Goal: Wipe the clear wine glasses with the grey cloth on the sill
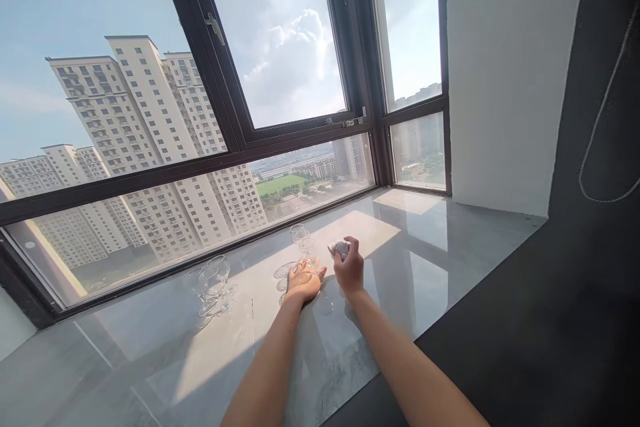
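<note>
My left hand point(304, 281) is low over the glossy sill, with its fingers stretched out and the thumb apart. It is right at the nearest clear stemmed glass point(308, 246) of a small row; its fingers hide the glass's lower part, and I cannot tell whether they touch it. Behind that one, more clear glasses point(297, 230) stand closer to the window. To the right, my right hand point(349, 267) is raised slightly above the sill and closed around a crumpled white cloth point(339, 249).
Another group of clear stemmed glasses point(214, 277) stands on the left part of the sill point(345, 353). A dark-framed window point(300, 137) runs along the back. At the right are a white wall point(510, 80) and a hanging cord point(600, 107).
</note>
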`<state>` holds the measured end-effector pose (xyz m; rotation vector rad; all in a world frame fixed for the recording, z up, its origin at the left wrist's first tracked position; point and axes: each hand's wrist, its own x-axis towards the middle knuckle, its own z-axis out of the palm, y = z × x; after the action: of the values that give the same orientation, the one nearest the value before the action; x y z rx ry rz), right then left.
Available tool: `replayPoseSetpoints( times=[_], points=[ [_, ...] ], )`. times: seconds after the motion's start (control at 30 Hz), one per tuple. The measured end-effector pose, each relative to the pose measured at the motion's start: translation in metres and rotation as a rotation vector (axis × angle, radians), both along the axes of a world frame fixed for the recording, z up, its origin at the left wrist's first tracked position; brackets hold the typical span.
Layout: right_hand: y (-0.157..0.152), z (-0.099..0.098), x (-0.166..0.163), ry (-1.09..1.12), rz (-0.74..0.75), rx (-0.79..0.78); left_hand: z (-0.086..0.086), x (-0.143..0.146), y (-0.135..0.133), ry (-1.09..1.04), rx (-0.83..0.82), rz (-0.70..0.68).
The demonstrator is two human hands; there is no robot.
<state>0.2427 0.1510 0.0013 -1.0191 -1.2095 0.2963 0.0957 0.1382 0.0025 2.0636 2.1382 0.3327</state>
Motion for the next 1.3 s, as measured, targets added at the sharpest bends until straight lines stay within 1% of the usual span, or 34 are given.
replayPoseSetpoints(
  times=[0.23, 0.43, 0.57, 0.7, 0.77, 0.83, 0.93, 1.0, 1.07, 1.1, 1.13, 1.2, 1.27, 1.3],
  points=[
    [-0.001, 0.001, -0.001, -0.01, 0.009, 0.009, 0.0, 0.0, 0.001, 0.04, -0.019, 0.008],
    [0.0, -0.001, -0.002, -0.02, 0.012, 0.014, -0.001, 0.003, 0.004, 0.069, -0.008, 0.055],
    [0.001, -0.002, -0.002, -0.024, 0.004, 0.013, -0.003, 0.004, 0.005, 0.044, 0.004, 0.062],
    [0.0, -0.001, 0.0, -0.032, 0.005, 0.006, 0.0, 0.004, 0.003, -0.028, 0.044, 0.071],
    [-0.001, -0.001, 0.001, -0.03, 0.001, 0.006, 0.001, 0.004, -0.003, -0.059, 0.063, 0.057],
    [-0.001, -0.001, 0.002, -0.024, -0.008, 0.007, 0.001, 0.003, -0.014, -0.059, 0.067, 0.039],
    [-0.001, -0.001, 0.003, -0.015, -0.01, 0.001, -0.002, -0.006, -0.045, -0.032, 0.104, 0.015],
    [-0.002, -0.001, 0.003, -0.017, 0.004, -0.014, -0.002, -0.022, -0.072, -0.034, 0.2, -0.001],
    [-0.003, -0.001, 0.004, -0.03, 0.015, -0.033, 0.001, -0.047, -0.1, -0.046, 0.36, 0.009],
    [-0.004, -0.001, 0.004, -0.036, 0.013, -0.04, 0.004, -0.062, -0.113, -0.055, 0.458, 0.041],
    [-0.005, -0.001, 0.004, -0.043, 0.011, -0.045, 0.008, -0.078, -0.124, -0.067, 0.567, 0.097],
    [-0.006, -0.001, 0.005, -0.055, 0.0, -0.052, 0.014, -0.111, -0.141, -0.097, 0.792, 0.262],
    [-0.006, -0.002, 0.005, -0.074, -0.011, -0.064, 0.019, -0.138, -0.149, -0.147, 0.977, 0.438],
    [-0.006, -0.002, 0.005, -0.086, -0.019, -0.059, 0.02, -0.149, -0.15, -0.182, 1.041, 0.512]
  ],
)
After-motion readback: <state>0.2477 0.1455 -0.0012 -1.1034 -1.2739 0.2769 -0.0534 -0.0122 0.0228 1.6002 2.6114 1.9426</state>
